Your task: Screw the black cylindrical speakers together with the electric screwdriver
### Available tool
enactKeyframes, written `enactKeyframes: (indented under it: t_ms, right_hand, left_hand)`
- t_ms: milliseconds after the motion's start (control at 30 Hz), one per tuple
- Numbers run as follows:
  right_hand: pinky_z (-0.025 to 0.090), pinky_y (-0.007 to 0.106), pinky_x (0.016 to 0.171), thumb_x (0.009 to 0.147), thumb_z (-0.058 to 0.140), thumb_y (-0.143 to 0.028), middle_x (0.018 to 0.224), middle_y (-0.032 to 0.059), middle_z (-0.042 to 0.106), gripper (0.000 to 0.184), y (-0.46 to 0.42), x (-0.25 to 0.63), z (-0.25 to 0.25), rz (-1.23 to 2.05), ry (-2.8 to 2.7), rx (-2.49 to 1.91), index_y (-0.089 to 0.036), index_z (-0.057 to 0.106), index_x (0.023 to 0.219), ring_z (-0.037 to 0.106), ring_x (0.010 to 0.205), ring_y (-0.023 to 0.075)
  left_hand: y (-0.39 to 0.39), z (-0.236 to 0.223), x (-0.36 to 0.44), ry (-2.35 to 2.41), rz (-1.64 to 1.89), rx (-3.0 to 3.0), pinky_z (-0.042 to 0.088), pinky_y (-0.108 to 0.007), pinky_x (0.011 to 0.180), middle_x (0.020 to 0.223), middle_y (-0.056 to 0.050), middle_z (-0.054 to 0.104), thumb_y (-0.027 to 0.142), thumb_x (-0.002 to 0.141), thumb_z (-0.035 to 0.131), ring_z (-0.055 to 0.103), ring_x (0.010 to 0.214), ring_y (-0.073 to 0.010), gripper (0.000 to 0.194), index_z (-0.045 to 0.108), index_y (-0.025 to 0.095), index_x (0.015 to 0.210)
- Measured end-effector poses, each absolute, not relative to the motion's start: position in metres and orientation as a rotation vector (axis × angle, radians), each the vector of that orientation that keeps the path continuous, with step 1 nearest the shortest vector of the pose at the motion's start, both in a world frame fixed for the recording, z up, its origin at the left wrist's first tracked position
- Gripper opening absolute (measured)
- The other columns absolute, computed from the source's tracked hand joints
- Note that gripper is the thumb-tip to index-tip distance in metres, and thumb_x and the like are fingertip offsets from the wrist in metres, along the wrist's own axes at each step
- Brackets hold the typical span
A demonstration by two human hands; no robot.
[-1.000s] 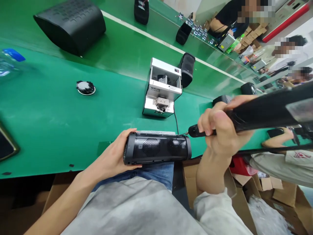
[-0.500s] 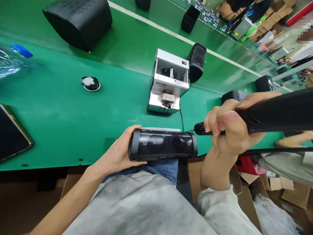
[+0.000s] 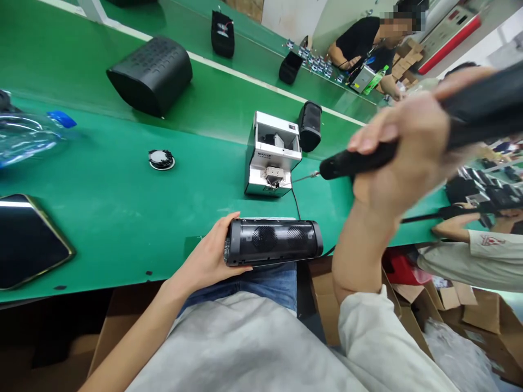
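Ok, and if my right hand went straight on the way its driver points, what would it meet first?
Likely the white machine: the bit of the black driver in your right hand points at its lower front. Depth is unclear, so it might pass above instead.

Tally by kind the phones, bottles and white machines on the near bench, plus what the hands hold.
Phone: 1
Blue-capped bottle: 1
White machine: 1
Black speaker, in left hand: 1
Black driver, in right hand: 1
Total: 5

Clear bottle (image 3: pixel 30 136) (blue-capped) near a dark phone (image 3: pixel 30 239), cardboard boxes (image 3: pixel 482 311) beside crumpled plastic (image 3: pixel 457 348), person (image 3: pixel 359 39) in black
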State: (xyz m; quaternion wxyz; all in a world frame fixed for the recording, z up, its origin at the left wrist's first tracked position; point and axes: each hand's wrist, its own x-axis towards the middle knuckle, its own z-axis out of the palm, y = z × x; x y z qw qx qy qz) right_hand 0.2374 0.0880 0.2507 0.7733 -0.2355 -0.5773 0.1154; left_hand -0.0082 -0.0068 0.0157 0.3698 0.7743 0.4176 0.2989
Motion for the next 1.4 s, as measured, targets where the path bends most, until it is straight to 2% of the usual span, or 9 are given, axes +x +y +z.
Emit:
enactKeyframes:
  t_ms: [67,200,333,467,633,833,967,1200,1400]
  right_hand:
    - [0.04,0.033,0.045,0.095,0.078,-0.035,0.058,-0.0107,0.043,0.023,0.114,0.227,0.241,0.229,-1.296,-0.578,-0.032,0.055,0.094,0.045,0.043,0.0138]
    - [0.041,0.036,0.051,0.088,0.077,-0.085,0.06,-0.0104,0.046,0.057,0.149,0.225,0.226,0.301,-1.33,-0.81,-0.037,0.048,0.099,0.037,0.049,0.0144]
    - [0.048,0.037,0.06,0.089,0.069,-0.097,0.063,-0.0088,0.054,0.064,0.163,0.234,0.219,0.462,-1.413,-0.987,-0.04,0.054,0.115,0.046,0.06,0.0169]
    - [0.049,0.035,0.062,0.099,0.059,-0.094,0.065,-0.0092,0.053,0.063,0.174,0.236,0.208,0.463,-1.521,-0.942,-0.036,0.054,0.124,0.049,0.059,0.0151]
    - [0.042,0.032,0.05,0.085,0.078,-0.092,0.061,-0.0137,0.046,0.067,0.167,0.229,0.198,0.39,-1.389,-0.77,-0.033,0.053,0.106,0.036,0.044,0.0085]
    - [0.032,0.033,0.041,0.089,0.087,-0.054,0.059,-0.011,0.046,0.036,0.109,0.257,0.233,0.391,-1.348,-0.816,-0.035,0.058,0.1,0.034,0.042,0.0111]
    - [0.026,0.031,0.036,0.081,0.083,-0.033,0.056,-0.0101,0.042,0.023,0.072,0.286,0.251,0.301,-1.271,-0.788,-0.03,0.065,0.095,0.033,0.038,0.0103]
    - [0.027,0.028,0.035,0.077,0.09,-0.024,0.055,-0.01,0.043,0.021,0.047,0.31,0.25,0.325,-1.234,-0.772,-0.027,0.073,0.089,0.036,0.036,0.0089]
    - [0.039,0.028,0.038,0.086,0.094,-0.028,0.057,-0.011,0.046,0.024,0.051,0.313,0.235,0.429,-1.272,-0.783,-0.028,0.071,0.094,0.043,0.038,0.0096]
  left_hand:
    - [-0.007,0.016,-0.008,1.067,0.777,1.982,0.054,-0.067,0.126,0.165,-0.022,0.055,0.056,0.086,0.094,0.059,0.155,-0.0464,0.116,0.023,0.028,0.173]
    - [-0.007,0.017,-0.008,1.058,0.78,1.972,0.054,-0.066,0.126,0.166,-0.022,0.054,0.056,0.086,0.094,0.059,0.156,-0.0456,0.115,0.023,0.029,0.173]
    - [-0.007,0.017,-0.009,1.057,0.786,1.967,0.054,-0.066,0.127,0.166,-0.022,0.054,0.056,0.085,0.095,0.059,0.156,-0.046,0.116,0.024,0.029,0.173]
    - [-0.007,0.015,-0.009,1.051,0.796,1.97,0.053,-0.066,0.127,0.168,-0.022,0.053,0.055,0.085,0.096,0.059,0.156,-0.0463,0.117,0.024,0.028,0.173]
    - [-0.006,0.016,-0.009,1.058,0.779,1.978,0.053,-0.068,0.126,0.169,-0.023,0.051,0.058,0.086,0.094,0.058,0.156,-0.0472,0.117,0.023,0.028,0.174]
    - [-0.006,0.017,-0.01,1.073,0.772,1.981,0.056,-0.064,0.124,0.168,-0.021,0.053,0.058,0.086,0.093,0.061,0.153,-0.0461,0.114,0.025,0.029,0.173]
    - [-0.005,0.012,-0.011,1.085,0.771,1.986,0.057,-0.065,0.122,0.167,-0.02,0.053,0.064,0.087,0.09,0.063,0.151,-0.0469,0.113,0.024,0.031,0.174]
    - [-0.005,0.012,-0.01,1.096,0.776,1.973,0.058,-0.068,0.121,0.165,-0.017,0.054,0.066,0.089,0.086,0.065,0.147,-0.0482,0.109,0.025,0.033,0.173]
    - [-0.005,0.007,-0.015,1.17,0.764,1.99,0.063,-0.064,0.116,0.16,-0.017,0.058,0.067,0.086,0.088,0.071,0.141,-0.0459,0.111,0.027,0.033,0.172]
